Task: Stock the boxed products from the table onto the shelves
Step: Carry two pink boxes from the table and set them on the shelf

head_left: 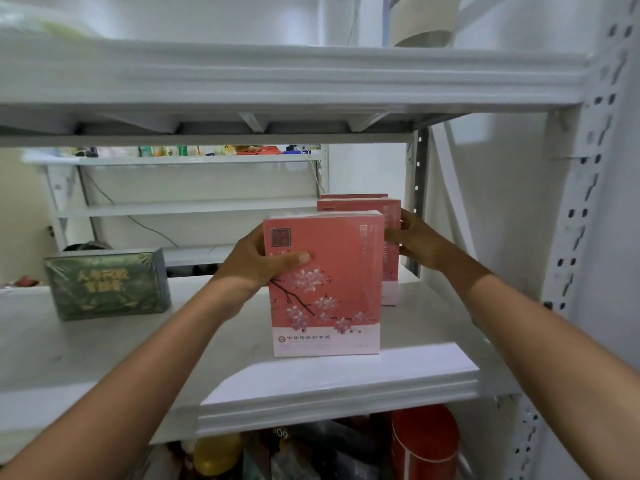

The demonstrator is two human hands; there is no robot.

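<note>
A pink box with blossom print (325, 289) stands upright on the white middle shelf (104, 348), near its front edge. My left hand (263, 261) grips its left side, thumb across the front. My right hand (419, 242) holds the right side, fingers curled behind the box. Directly behind it stand two more pink boxes (391, 237), largely hidden. A green box (107, 284) sits on the same shelf at the left.
The upper shelf (277, 77) hangs low overhead. A perforated upright post (581, 202) bounds the right side. Below, the lower shelf holds a red canister (426, 441), a yellow item (216, 453) and dark packages. Another shelving unit stands in the background.
</note>
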